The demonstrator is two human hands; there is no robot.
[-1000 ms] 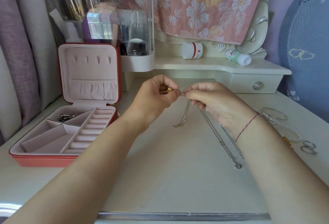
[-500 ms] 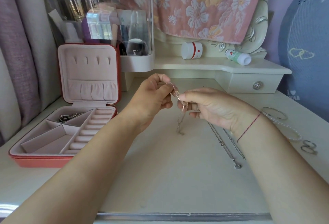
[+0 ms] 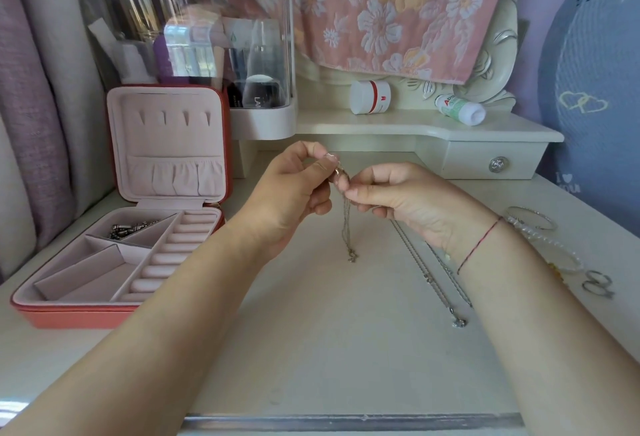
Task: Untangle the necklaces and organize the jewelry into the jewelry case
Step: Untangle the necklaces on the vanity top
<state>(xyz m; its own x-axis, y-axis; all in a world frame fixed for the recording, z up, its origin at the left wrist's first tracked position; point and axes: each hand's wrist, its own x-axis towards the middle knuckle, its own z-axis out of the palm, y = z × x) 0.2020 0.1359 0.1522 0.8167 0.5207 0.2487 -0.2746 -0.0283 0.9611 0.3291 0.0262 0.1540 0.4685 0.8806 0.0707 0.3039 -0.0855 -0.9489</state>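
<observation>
The left hand (image 3: 294, 189) and the right hand (image 3: 391, 196) met above the middle of the table (image 3: 329, 349), both with curled fingers pinching one thin necklace (image 3: 347, 227) at its top, the left just above the right; a small pinkish piece showed between the fingertips, and the doubled chain hung straight down, though whether its low end touched the table could not be told. The case (image 3: 121, 304) stood open at the left with its lid (image 3: 169, 144) upright, the lid's hooks and gathered pocket bare. In the tray, the back left compartment (image 3: 131, 227) held a small heap of silver pieces, too small to make out; the other slanted sections and the ring rolls (image 3: 166, 255) held nothing. Two more chains (image 3: 429, 276) lay on the table under and beside the right wrist, stretched toward the near edge. Further right lay a bangle (image 3: 531, 217), a bead bracelet (image 3: 554, 245) and two rings (image 3: 597, 285). Behind the case a clear box (image 3: 207, 37) held bottles and tubes, and a jar (image 3: 370, 97) and a tipped bottle (image 3: 459, 110) lay on the shelf
</observation>
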